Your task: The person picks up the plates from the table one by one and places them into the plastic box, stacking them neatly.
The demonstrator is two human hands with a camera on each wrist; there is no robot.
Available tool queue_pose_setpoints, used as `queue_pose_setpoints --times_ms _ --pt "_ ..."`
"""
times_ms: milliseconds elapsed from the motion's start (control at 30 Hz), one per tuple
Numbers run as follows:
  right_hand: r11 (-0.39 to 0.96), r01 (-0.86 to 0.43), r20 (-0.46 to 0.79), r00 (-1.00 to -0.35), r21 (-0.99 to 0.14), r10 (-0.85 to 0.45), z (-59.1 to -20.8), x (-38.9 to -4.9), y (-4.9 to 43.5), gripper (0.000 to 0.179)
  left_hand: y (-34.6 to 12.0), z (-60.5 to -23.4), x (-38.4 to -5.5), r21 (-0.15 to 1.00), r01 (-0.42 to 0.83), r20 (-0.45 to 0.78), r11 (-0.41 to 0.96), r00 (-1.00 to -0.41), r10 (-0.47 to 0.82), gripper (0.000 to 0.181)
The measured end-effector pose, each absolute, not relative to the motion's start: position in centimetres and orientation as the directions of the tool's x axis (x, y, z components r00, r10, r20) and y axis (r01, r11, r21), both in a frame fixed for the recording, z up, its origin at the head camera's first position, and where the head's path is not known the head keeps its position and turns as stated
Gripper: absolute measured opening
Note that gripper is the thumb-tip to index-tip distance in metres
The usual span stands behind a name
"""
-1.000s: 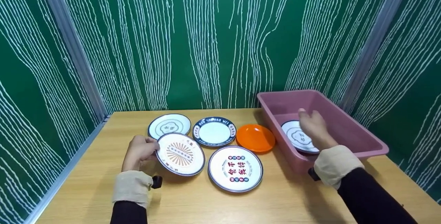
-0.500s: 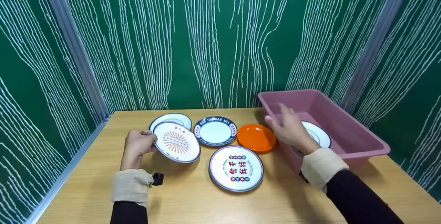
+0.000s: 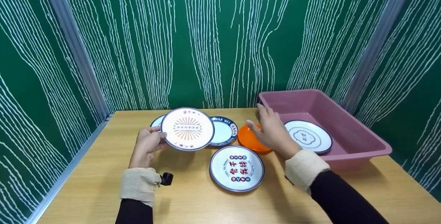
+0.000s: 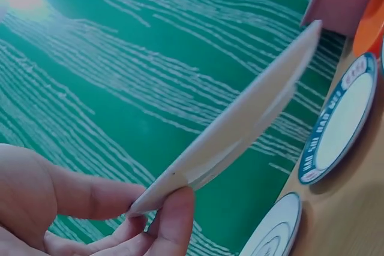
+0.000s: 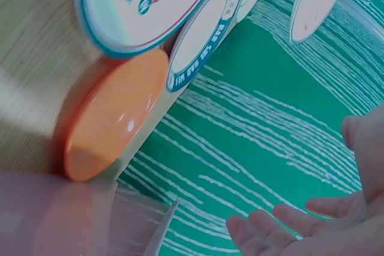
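My left hand pinches the left rim of a white plate with an orange sunburst print, thumb on one face and fingers on the other. In the left wrist view this plate shows edge-on, held up off the table. It overlaps a white plate and a dark-rimmed plate in the head view. My right hand holds nothing; its fingers are spread over the orange plate, beside the pink tub's left wall. From the right wrist view, the fingers are extended and apart from the plates.
The pink tub stands at the right with a white plate inside it, marked with a cloud-shaped outline. A white plate with red characters lies at the front middle of the wooden table. Green walls enclose the back and sides.
My right hand has come left out of the tub, leaving the cloud-marked plate lying inside. My left hand has raised the sunburst plate, moved it slightly right and turned its face toward the camera.
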State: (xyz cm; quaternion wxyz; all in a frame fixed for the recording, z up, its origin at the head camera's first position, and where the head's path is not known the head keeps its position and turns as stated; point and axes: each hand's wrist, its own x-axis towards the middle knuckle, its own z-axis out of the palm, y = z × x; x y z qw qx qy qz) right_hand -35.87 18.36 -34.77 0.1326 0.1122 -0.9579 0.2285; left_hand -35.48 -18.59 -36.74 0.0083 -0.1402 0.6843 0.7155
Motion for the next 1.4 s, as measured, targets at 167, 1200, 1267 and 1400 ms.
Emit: queue_pose_setpoints --times_ms 167,1200,1267,1400 --pt "0.898 -0.272 0.299 -0.939 -0.346 -0.169 -34.9 -36.2 15.9 0.083 -17.6 -37.2 -35.9 0.974 -0.198 -0.216 -0.106 -0.957 -0.195 0.044" --pt "0.045 0.121 -0.121 -0.993 -0.992 0.003 -37.4 -37.3 10.5 0.044 -11.0 -39.0 -36.3 0.863 -0.157 -0.24 -0.48 -0.963 -0.118 0.035" --pt "-0.032 0.128 -0.129 -0.991 -0.991 0.029 -37.2 -37.3 10.4 0.037 -10.5 -39.1 -36.2 0.855 -0.159 -0.238 -0.493 -0.966 -0.102 0.037" --pt "-0.062 0.115 -0.12 -0.99 -0.991 0.076 -37.2 -37.3 10.5 0.031 -9.9 -39.2 -35.9 0.842 -0.163 -0.239 -0.513 -0.968 -0.084 0.042"
